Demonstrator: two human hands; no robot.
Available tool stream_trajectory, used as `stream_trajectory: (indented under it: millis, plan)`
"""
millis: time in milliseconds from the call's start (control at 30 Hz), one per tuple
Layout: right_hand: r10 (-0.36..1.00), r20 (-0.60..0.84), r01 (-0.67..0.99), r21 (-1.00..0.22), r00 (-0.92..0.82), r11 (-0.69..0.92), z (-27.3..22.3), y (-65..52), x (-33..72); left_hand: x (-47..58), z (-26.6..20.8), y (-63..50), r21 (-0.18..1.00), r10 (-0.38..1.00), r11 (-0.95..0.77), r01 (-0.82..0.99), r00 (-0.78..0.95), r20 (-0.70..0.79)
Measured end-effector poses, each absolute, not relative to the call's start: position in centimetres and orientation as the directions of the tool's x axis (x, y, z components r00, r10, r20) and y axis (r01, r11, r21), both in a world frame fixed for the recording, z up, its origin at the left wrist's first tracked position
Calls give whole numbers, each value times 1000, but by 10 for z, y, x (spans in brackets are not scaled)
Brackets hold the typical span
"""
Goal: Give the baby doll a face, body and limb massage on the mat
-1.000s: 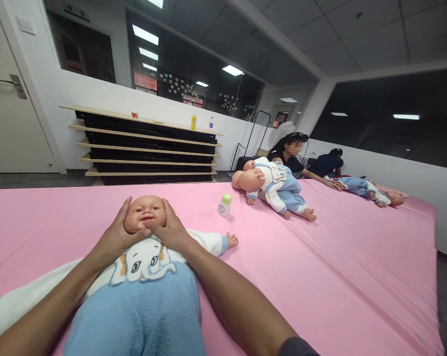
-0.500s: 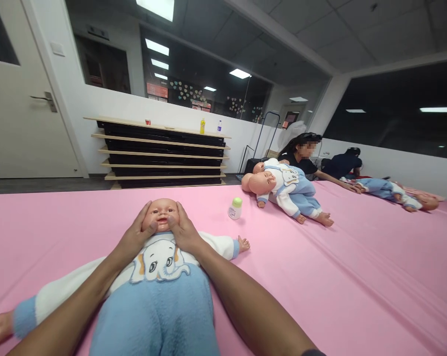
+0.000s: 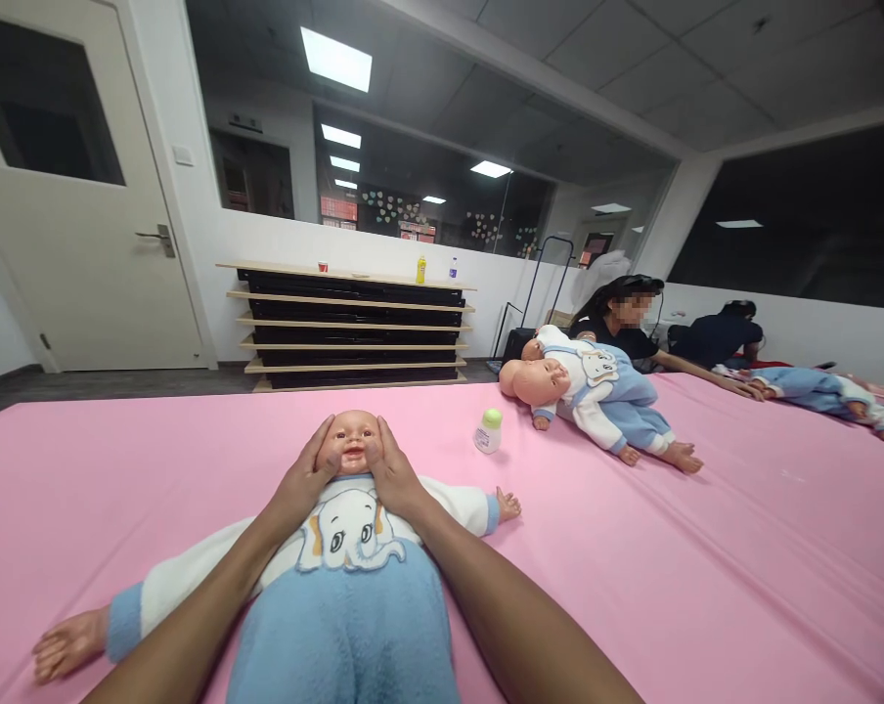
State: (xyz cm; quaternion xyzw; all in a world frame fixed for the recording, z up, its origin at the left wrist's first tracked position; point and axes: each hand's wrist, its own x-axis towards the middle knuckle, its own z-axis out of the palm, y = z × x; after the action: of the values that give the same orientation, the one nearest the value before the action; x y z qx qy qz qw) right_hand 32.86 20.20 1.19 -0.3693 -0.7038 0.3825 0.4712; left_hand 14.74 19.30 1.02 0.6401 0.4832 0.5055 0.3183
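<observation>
A baby doll point(image 3: 346, 626) in a white and blue suit with an elephant on the chest lies face up, arms spread, in front of me. My left hand point(image 3: 306, 481) cups one side of its head, with the thumb on the cheek near the mouth. On the opposite cheek rests the thumb of my right hand point(image 3: 399, 481), whose fingers wrap up along the head. Between both hands the doll's face point(image 3: 353, 438) shows. A small white bottle with a green cap point(image 3: 488, 431) stands beyond the doll's outstretched arm, apart from my hands.
Pink sheeting point(image 3: 633, 567) covers the wide table. Two more dolls point(image 3: 596, 381) lie heaped at the right. Behind them a person point(image 3: 618, 318) reaches an arm towards another doll point(image 3: 816, 386), with a second person point(image 3: 725, 332) farther back. Stacked boards point(image 3: 354, 323) stand against the wall.
My view has swung left, so the scene sits farther right and slightly lower, and more of the door shows. Both hands stay around the doll's head, thumbs shifted slightly at most.
</observation>
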Motion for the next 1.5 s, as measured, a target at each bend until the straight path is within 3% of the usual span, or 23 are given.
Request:
stream_trajectory:
  millis: [533,700,1267,1500]
  plan:
    - [881,374,144,-893,-289,427,7,205,327,146,6,193,893,936,-348,286,61,346]
    - [882,385,168,-883,-271,437,7,206,328,145,2,197,918,937,-346,193,17,350]
    - [867,380,100,-897,-322,430,3,208,330,144,5,195,906,942,-332,263,40,334]
    - [882,370,164,-889,-291,427,5,208,330,145,3,195,925,940,-339,171,8,342]
